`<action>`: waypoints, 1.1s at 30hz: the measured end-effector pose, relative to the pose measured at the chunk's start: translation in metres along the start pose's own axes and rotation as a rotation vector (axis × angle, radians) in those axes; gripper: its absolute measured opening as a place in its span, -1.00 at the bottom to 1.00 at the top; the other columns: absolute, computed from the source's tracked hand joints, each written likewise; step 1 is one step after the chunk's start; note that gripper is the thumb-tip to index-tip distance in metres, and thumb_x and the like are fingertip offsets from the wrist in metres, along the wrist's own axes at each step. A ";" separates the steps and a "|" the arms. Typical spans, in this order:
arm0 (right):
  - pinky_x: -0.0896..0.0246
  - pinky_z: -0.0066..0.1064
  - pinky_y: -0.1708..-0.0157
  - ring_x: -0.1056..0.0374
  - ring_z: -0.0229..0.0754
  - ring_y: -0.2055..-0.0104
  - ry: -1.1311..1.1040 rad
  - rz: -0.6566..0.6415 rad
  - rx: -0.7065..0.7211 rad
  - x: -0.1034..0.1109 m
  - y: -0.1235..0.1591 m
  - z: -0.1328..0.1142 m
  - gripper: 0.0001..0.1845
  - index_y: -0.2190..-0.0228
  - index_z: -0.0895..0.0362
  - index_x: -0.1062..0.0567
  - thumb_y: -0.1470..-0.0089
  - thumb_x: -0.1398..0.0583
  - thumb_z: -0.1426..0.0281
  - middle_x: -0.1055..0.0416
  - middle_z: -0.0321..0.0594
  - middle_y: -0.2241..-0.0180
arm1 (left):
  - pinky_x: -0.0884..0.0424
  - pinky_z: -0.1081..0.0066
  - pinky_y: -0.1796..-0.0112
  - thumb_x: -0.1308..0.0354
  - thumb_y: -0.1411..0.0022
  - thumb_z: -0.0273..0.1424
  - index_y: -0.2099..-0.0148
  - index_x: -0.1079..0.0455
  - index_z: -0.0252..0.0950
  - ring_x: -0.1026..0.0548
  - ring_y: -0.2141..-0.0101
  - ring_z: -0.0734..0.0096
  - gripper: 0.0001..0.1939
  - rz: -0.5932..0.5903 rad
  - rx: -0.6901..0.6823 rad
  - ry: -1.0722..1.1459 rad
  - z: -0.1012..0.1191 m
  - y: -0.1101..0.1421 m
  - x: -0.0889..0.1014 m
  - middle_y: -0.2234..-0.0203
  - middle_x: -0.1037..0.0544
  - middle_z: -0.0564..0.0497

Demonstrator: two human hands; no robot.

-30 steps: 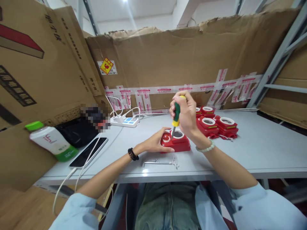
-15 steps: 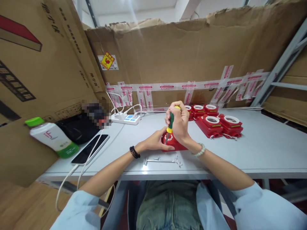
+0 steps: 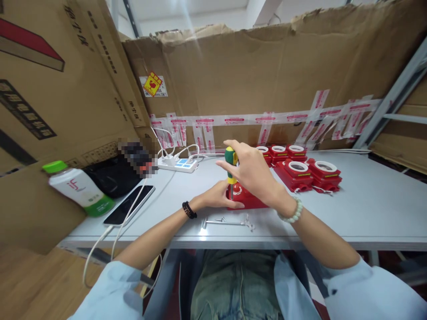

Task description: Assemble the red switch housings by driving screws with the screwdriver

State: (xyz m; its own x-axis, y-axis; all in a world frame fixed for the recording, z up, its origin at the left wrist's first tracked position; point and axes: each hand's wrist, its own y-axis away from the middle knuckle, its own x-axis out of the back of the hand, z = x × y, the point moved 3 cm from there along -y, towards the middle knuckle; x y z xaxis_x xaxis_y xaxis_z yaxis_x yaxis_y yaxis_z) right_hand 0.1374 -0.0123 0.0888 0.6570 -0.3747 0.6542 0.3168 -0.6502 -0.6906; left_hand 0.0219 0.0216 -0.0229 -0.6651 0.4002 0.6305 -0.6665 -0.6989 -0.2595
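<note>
The left hand (image 3: 218, 196) grips the red box (image 3: 254, 201) at its 9 o'clock end. The right hand's (image 3: 258, 173) fingers loosely grip the upright screwdriver (image 3: 230, 155) there. Work on this box looks under way; metal pieces (image 3: 227, 222) lie loose at 7 o'clock, other boxes (image 3: 296, 178) at 2.
</note>
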 end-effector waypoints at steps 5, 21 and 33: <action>-0.26 -0.30 0.25 -0.35 -0.17 0.34 -0.307 -0.270 0.186 0.011 -0.004 0.007 -0.45 -0.12 0.07 -0.35 -0.08 -0.27 0.32 -0.47 -0.25 0.34 | -0.42 0.19 0.01 -0.34 -0.06 -0.19 -0.12 -0.34 -0.31 -0.48 0.02 0.08 -0.39 -0.013 -0.021 -0.035 0.002 -0.001 0.000 0.00 -0.52 -0.12; -0.15 -0.44 0.39 -0.27 -0.27 0.38 -0.420 -0.190 0.055 -0.003 -0.001 0.022 -0.70 0.11 0.11 -0.32 -0.14 -0.13 0.25 -0.36 -0.29 0.35 | -0.38 0.35 0.22 -0.29 -0.10 -0.06 0.29 -0.50 -0.38 -0.50 0.34 0.33 -0.58 0.142 0.017 0.218 0.019 0.012 0.024 0.40 -0.60 -0.07; -0.21 -0.45 0.41 -0.32 -0.27 0.35 -0.468 -0.100 0.050 -0.001 0.003 0.017 -0.65 0.08 0.15 -0.42 -0.07 -0.19 0.33 -0.42 -0.26 0.30 | -0.39 0.34 0.15 -0.33 -0.11 -0.20 0.26 -0.52 -0.38 -0.50 0.29 0.36 -0.69 0.098 -0.015 0.300 0.015 0.012 0.025 0.35 -0.60 -0.07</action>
State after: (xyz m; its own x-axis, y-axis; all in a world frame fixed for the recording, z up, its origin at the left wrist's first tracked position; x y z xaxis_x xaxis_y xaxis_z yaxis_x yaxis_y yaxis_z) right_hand 0.1489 -0.0025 0.0812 0.8554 0.0326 0.5170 0.4188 -0.6310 -0.6531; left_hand 0.0024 0.0147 0.0009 -0.7948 0.4896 0.3585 -0.5974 -0.7351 -0.3205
